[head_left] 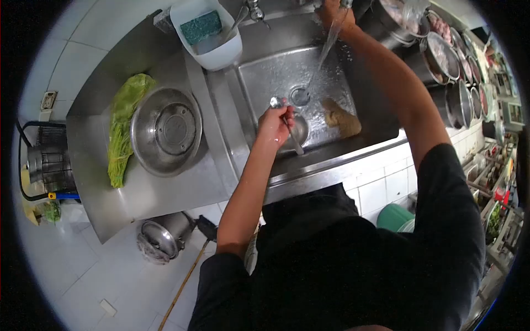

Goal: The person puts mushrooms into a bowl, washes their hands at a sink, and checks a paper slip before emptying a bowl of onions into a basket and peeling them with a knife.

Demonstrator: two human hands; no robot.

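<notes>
My left hand (274,126) is closed around a metal spoon (277,102), its bowl end up by my fingertips and its handle slanting down over the sink (265,71). Under that hand a round metal bowl (300,134) sits in the basin, partly covered. My right hand (335,17) reaches up to the running faucet (346,3), right at its spout; the fingers are cut off by the top of the view. Water (324,52) streams down beside the drain (300,96). A wet tan cloth-like piece (343,118) lies at the basin's right side.
A white tub (221,55) with a green scouring pad (201,27) stands behind the sink, near a second tap (255,11). On the left counter are a metal basin (190,149) and bagged green stalks (124,127). Several pots (441,58) crowd the right; a bin (160,237) stands below left.
</notes>
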